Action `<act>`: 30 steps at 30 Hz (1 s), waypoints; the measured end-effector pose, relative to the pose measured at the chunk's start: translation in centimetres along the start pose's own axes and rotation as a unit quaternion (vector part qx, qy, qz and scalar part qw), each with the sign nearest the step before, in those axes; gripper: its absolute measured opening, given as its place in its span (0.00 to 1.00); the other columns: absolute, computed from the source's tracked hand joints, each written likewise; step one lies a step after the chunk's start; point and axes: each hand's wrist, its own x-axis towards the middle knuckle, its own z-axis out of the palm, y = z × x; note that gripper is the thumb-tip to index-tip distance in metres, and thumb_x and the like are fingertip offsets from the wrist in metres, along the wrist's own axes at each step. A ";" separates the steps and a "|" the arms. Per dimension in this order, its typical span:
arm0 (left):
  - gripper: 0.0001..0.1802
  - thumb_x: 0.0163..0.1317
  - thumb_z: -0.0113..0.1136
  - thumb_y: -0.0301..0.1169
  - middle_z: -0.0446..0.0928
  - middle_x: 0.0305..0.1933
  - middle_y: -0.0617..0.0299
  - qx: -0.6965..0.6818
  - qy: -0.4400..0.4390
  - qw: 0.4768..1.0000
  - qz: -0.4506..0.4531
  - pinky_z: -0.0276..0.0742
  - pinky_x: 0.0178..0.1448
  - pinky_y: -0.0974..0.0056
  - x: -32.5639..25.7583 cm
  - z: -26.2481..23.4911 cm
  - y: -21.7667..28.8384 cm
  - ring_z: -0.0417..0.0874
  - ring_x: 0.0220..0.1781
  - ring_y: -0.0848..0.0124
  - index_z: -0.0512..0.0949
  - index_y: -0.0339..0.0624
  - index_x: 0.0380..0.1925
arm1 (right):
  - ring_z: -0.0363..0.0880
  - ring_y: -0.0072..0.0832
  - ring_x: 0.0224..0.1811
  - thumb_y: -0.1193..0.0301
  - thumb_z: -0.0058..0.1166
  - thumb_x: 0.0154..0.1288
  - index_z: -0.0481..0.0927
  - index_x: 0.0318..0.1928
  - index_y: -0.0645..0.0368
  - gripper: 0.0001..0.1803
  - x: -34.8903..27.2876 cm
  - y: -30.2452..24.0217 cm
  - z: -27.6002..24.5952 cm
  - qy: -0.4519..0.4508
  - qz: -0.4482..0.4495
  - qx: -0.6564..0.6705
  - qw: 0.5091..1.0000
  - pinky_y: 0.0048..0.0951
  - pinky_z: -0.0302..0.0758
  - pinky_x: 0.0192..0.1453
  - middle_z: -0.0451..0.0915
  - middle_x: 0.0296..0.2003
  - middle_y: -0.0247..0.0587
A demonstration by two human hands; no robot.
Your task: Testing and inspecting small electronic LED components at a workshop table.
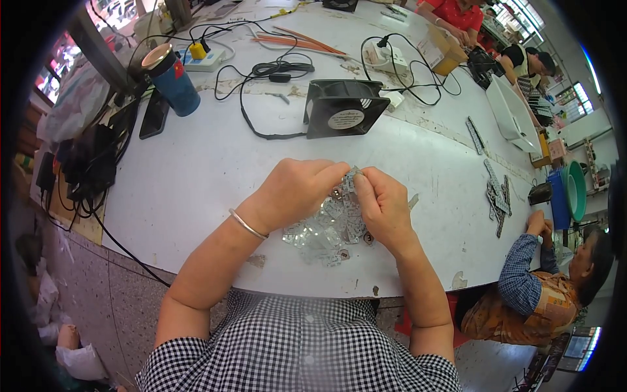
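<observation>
Both of my hands meet above the middle of the table (196, 215), fingers closed. My left hand (297, 189), with a silver bangle at the wrist, pinches one side of a small grey-and-white patterned piece (351, 183). On its other side, the thumb and fingers of my right hand (386, 208) press together. My fingers partly cover this piece, so its exact kind is unclear. Just under my hands lies a loose pile of small flat pieces (320, 234), some clear and shiny, others grey with dark marks. A few small round marked bits lie among them.
Beyond my hands stands a black square fan (346, 110) with its cable. A blue tumbler (173, 81) and a black phone (154, 114) are at the left. Patterned strips (498, 189) lie at the right, near a seated person (539, 294). Power strips and cables stretch across the back.
</observation>
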 end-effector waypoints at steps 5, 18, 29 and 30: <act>0.15 0.55 0.66 0.22 0.84 0.35 0.53 0.000 0.014 1.000 0.007 0.81 0.32 0.62 0.0 0.2 -0.2 0.85 0.30 0.58 0.81 0.38 0.44 | 0.66 0.19 0.23 0.72 0.50 0.73 0.78 0.35 0.65 0.10 0.0 0.0 0.0 0.000 0.001 0.006 1.000 0.26 0.66 0.29 0.73 0.22 0.34; 0.11 0.56 0.66 0.22 0.83 0.35 0.53 -0.002 0.095 0.995 -0.004 0.81 0.32 0.63 0.0 0.2 -0.3 0.85 0.29 0.59 0.81 0.37 0.40 | 0.67 0.20 0.23 0.73 0.50 0.72 0.78 0.36 0.66 0.09 1.1 -0.6 0.3 0.035 -0.053 -0.043 0.997 0.27 0.66 0.29 0.73 0.21 0.36; 0.07 0.54 0.66 0.20 0.82 0.32 0.53 -0.019 0.097 0.995 -0.008 0.80 0.31 0.64 -0.1 0.5 0.6 0.83 0.28 0.59 0.80 0.35 0.34 | 0.63 0.13 0.24 0.70 0.51 0.73 0.78 0.33 0.64 0.12 1.0 -1.0 0.4 0.029 0.082 0.113 0.990 0.22 0.63 0.27 0.70 0.22 0.24; 0.06 0.54 0.66 0.21 0.81 0.31 0.53 -0.046 0.092 0.994 -0.034 0.78 0.30 0.65 0.0 0.3 0.9 0.82 0.26 0.61 0.80 0.35 0.32 | 0.65 0.14 0.25 0.70 0.52 0.73 0.78 0.32 0.65 0.12 0.7 -1.1 0.0 0.035 0.071 0.088 0.993 0.23 0.65 0.28 0.72 0.22 0.26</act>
